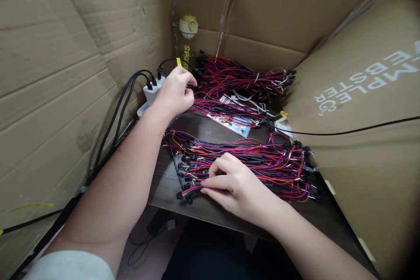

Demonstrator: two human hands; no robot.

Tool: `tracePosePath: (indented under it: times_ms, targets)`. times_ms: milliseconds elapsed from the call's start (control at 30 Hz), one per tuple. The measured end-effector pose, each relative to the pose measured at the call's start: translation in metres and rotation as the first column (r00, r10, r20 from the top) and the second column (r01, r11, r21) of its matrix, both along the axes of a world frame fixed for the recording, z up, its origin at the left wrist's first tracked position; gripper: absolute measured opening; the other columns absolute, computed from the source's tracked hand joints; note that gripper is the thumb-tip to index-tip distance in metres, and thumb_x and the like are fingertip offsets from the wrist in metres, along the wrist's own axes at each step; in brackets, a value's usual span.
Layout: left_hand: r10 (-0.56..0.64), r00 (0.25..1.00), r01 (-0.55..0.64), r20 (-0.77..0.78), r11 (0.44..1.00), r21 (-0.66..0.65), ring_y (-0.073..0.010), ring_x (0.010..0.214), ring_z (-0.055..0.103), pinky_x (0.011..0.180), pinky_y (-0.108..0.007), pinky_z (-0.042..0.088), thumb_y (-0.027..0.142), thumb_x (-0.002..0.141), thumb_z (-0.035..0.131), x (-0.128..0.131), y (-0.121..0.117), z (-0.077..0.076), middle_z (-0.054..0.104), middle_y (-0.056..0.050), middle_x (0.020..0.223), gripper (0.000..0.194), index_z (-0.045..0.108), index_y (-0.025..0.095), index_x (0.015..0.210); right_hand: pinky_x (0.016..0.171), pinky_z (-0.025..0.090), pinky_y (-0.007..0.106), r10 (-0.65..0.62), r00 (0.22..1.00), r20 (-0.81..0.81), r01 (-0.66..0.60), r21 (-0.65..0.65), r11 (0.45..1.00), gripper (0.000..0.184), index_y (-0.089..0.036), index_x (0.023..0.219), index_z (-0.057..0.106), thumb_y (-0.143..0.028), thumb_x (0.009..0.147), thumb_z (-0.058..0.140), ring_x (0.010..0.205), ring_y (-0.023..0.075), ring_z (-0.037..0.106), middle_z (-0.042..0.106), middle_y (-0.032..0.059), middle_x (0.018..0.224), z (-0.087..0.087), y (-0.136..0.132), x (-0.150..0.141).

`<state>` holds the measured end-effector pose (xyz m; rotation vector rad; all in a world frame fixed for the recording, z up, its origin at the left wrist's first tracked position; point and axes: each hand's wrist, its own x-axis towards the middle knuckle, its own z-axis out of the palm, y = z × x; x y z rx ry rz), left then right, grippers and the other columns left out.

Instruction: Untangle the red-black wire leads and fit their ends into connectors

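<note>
My view is framed by tall cardboard walls around a dark tabletop. Across its front lies a wide row of red, blue and black wire harnesses; a tied rear bundle sits against the back cardboard. My right hand is over the row's front edge, thumb and fingertips pinching a strand near its black connector. My left hand is curled at the left end of a thinner middle bundle, beside the white power strip; I cannot tell whether it grips anything. Under that bundle lies a printed card
</note>
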<state>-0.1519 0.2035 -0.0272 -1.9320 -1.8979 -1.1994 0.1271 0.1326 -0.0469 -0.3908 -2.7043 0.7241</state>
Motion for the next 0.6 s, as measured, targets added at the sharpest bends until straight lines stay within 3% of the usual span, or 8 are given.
tracePosePath:
  times_ms: [200,300,367,467,600]
  targets:
    - [0.011,1.000,-0.011,-0.007,1.000,-0.015,-0.0253,0.099,0.068,0.092,-0.040,0.058,-0.002,0.077,0.055,0.003,-0.002,0.004,0.068,-0.011,0.109,0.029,0.073,0.014,0.094,0.081,0.053,0.037,-0.164,0.916,-0.366,0.164,-0.031,0.986,0.010,-0.022,0.097,0.081,-0.018,0.093,0.073,0.084,0.0173,0.065,0.074,0.0048,0.090,-0.004,0.009,-0.002]
    - [0.008,1.000,-0.008,-0.008,1.000,-0.023,-0.0253,0.099,0.068,0.092,-0.040,0.059,-0.001,0.077,0.055,0.004,-0.002,0.004,0.068,-0.012,0.110,0.029,0.073,0.013,0.095,0.082,0.056,0.037,-0.261,0.864,-0.430,0.264,-0.054,0.963,0.005,-0.020,0.093,0.078,-0.017,0.092,0.073,0.084,0.0180,0.069,0.076,0.0046,0.088,-0.005,0.006,-0.006]
    - [0.003,1.000,-0.003,-0.012,1.000,-0.010,-0.0247,0.097,0.068,0.091,-0.039,0.059,0.000,0.076,0.056,0.005,-0.002,0.003,0.069,-0.011,0.110,0.029,0.074,0.015,0.094,0.083,0.059,0.037,-0.375,0.804,-0.462,0.336,-0.167,0.927,0.003,-0.020,0.094,0.073,-0.020,0.095,0.070,0.086,0.0188,0.072,0.077,0.0053,0.091,-0.001,0.003,-0.009]
    - [-0.006,1.000,0.006,-0.015,1.000,0.006,-0.0237,0.093,0.068,0.084,-0.037,0.059,0.002,0.075,0.055,0.007,-0.002,0.001,0.069,-0.011,0.108,0.030,0.074,0.017,0.093,0.083,0.062,0.036,-0.520,0.662,-0.540,0.342,-0.399,0.851,0.008,-0.021,0.099,0.063,-0.029,0.102,0.063,0.090,0.0193,0.077,0.080,0.0067,0.099,0.018,0.004,-0.010]
    - [-0.038,0.999,0.038,-0.019,0.999,-0.011,-0.0236,0.089,0.067,0.080,-0.037,0.059,0.003,0.073,0.054,0.006,0.000,-0.001,0.069,-0.011,0.105,0.032,0.074,0.018,0.092,0.067,0.062,0.031,-0.602,0.429,-0.673,0.335,-0.501,0.798,0.016,-0.024,0.094,0.052,-0.035,0.105,0.058,0.073,0.0167,0.076,0.080,0.0023,0.087,0.060,0.024,0.007]
